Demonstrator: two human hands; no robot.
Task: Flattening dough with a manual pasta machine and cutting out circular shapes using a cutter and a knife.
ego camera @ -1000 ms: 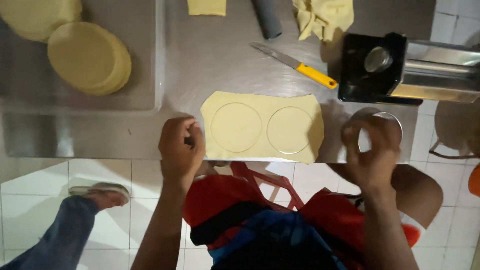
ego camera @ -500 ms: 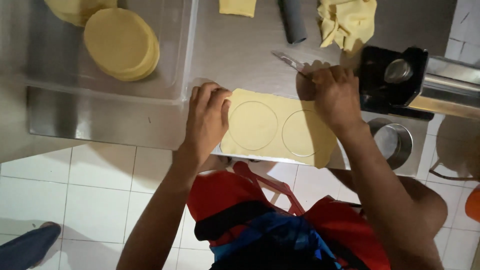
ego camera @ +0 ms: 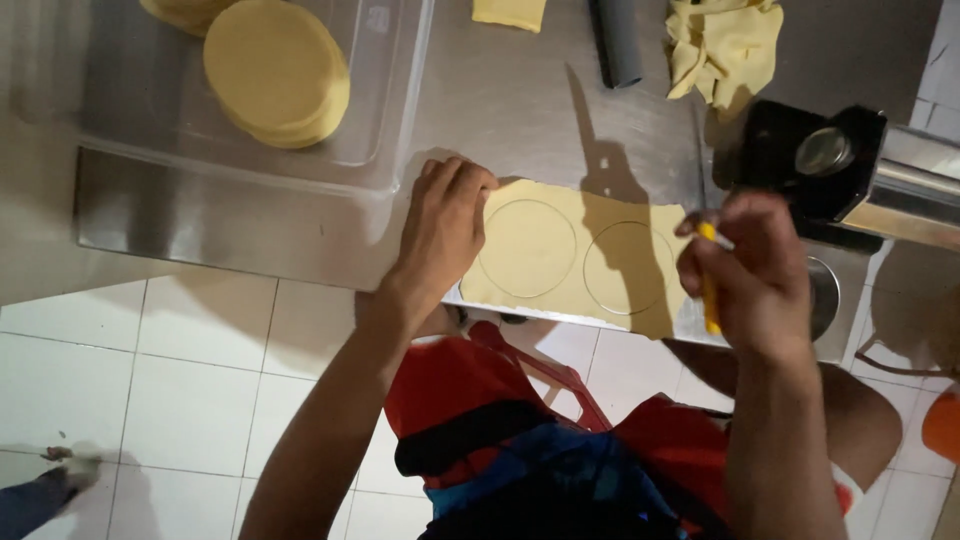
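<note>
Lying flat at the near edge of the steel worktop (ego camera: 520, 110): dough sheet (ego camera: 575, 262) scored with two circles. Best trimming close round each ring while pinning the sheet firmly. Left hand (ego camera: 440, 235) pressing open-palmed on the sheet's left end, grip released. Right hand (ego camera: 755, 280) clenching a yellow-handled knife (ego camera: 708, 285), blade hidden.

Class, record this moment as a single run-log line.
left hand: pressing flat yellow dough sheet | right hand: gripping yellow-handled knife | sheet: two circles scored | clear plastic tub: stacked dough rounds
</note>
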